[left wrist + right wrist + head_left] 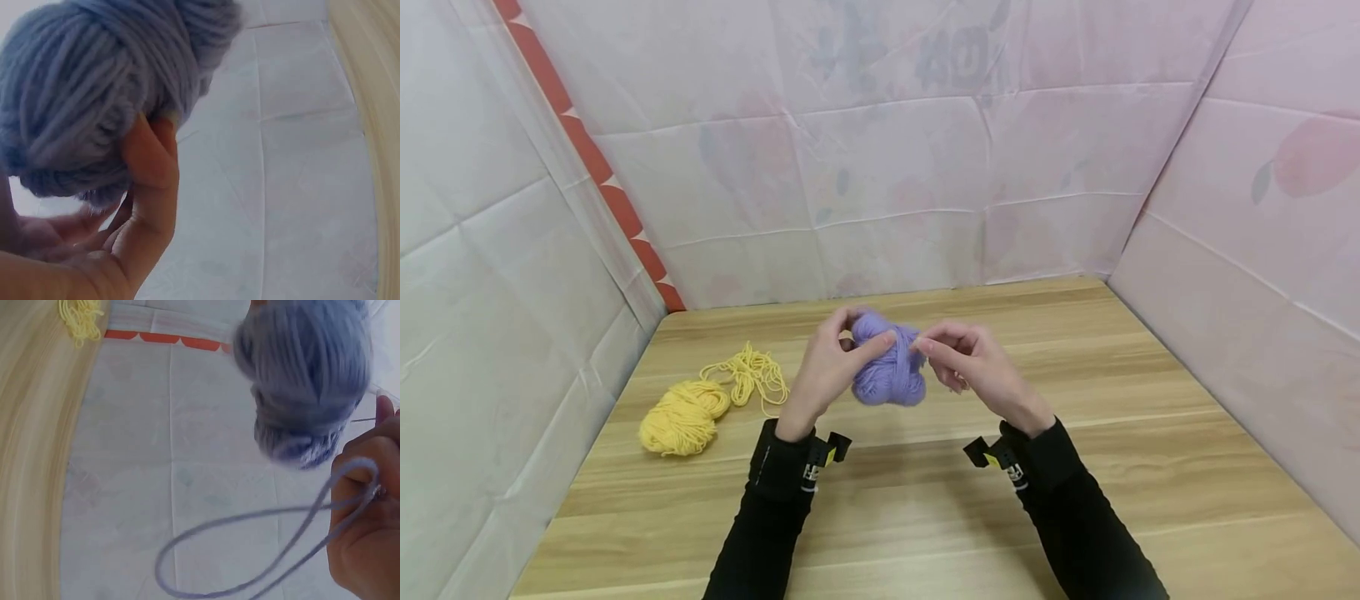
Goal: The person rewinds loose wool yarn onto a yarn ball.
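Over the middle of the table, my left hand (827,371) grips a skein of purple yarn (880,383), thumb across its front and fingers behind. A band of yarn wraps round the skein's middle, so both ends bulge. Just right of the skein, my right hand (981,367) pinches a purple strand between thumb and forefinger. In the right wrist view, a loose loop of purple yarn (250,516) hangs from that hand, with a thin strand running toward the skein (306,375). The left wrist view shows the fingertips (150,144) pressed into the yarn.
On the table's left side lies a yellow yarn skein (677,421). Beside it is a loose tangle of yellow yarn (748,375). The wooden table (1150,417) is bordered by pale sheet walls (887,183) at the back and both sides.
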Available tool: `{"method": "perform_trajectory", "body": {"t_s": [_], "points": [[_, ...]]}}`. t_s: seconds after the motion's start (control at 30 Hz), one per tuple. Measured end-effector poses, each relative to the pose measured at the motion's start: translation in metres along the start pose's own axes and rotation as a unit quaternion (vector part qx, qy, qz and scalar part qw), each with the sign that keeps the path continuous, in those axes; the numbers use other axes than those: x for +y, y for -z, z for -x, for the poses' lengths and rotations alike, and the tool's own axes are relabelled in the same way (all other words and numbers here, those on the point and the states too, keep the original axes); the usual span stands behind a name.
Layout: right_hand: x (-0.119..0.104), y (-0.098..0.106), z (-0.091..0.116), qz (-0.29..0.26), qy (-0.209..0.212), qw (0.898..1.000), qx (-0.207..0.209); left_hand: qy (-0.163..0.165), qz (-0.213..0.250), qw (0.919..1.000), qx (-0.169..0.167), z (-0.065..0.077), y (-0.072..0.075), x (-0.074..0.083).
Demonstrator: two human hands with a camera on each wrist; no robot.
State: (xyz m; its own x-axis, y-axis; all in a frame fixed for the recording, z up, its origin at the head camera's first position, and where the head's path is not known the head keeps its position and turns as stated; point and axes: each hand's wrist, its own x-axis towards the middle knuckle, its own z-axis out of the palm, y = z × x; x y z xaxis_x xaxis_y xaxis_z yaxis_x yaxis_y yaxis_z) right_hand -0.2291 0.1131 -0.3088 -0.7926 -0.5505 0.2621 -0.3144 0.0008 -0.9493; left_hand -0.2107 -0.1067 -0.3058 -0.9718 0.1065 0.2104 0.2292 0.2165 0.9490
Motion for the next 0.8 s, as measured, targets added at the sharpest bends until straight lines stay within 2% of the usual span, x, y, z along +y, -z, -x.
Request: {"method": "perform_trajectory", "body": {"t_s": [0.1, 0.2, 0.33, 0.5, 0.63, 0.8], "points": [[-0.003, -0.003, 0.001, 0.015, 0.003, 1.0, -0.021, -0.013, 0.028, 0.9988, 0.037, -0.002, 0.0, -0.001], [-0.005, -0.005, 0.002, 0.028, 0.005, 0.999, -0.044, -0.021, 0.076, 0.9946, 0.067, -0.003, 0.0, 0.0], [-0.003, -0.005, 0.002, 0.043, 0.01, 0.996, -0.072, -0.03, 0.15, 0.9838, 0.094, -0.004, 0.002, 0.001], [0.0, -0.006, 0.001, 0.054, 0.013, 0.993, -0.101, -0.043, 0.206, 0.9706, 0.116, -0.004, 0.004, 0.001], [0.003, -0.007, -0.001, 0.061, 0.018, 0.992, -0.105, -0.055, 0.258, 0.9589, 0.104, -0.003, 0.005, 0.003], [0.007, -0.005, -0.002, 0.057, 0.024, 0.992, -0.109, -0.065, 0.322, 0.9434, 0.044, -0.001, 0.005, 0.006]]}}
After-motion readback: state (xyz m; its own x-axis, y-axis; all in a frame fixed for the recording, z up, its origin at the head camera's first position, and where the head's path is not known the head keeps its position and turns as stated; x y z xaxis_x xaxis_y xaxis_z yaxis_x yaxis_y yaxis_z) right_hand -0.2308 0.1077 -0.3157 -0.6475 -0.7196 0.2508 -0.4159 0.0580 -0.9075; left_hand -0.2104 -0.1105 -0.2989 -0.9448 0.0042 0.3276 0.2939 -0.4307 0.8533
